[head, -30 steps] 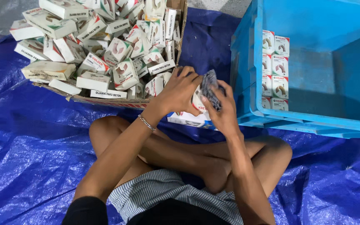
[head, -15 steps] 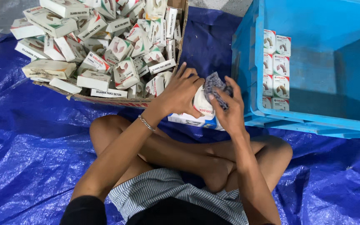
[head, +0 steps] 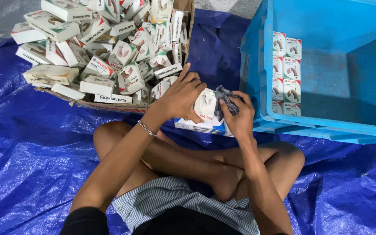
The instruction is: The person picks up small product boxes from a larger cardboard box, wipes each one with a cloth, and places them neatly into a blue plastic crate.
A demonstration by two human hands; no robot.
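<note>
My left hand (head: 182,96) grips a small white box (head: 205,105) in front of my crossed legs. My right hand (head: 239,114) holds a dark grey rag (head: 226,98) pressed against that box's side. Under the hands lies a flat white and blue box (head: 199,125) on the blue tarp. A bracelet sits on my left wrist.
A cardboard tray (head: 109,105) heaped with several small white boxes (head: 109,48) lies at the upper left. A large blue plastic crate (head: 327,65) stands at the right, with similar boxes stacked in rows (head: 287,72) against its left wall. Blue tarp (head: 27,152) covers the floor.
The right hand with the rag has moved down along the box, and the left hand has turned the box slightly.
</note>
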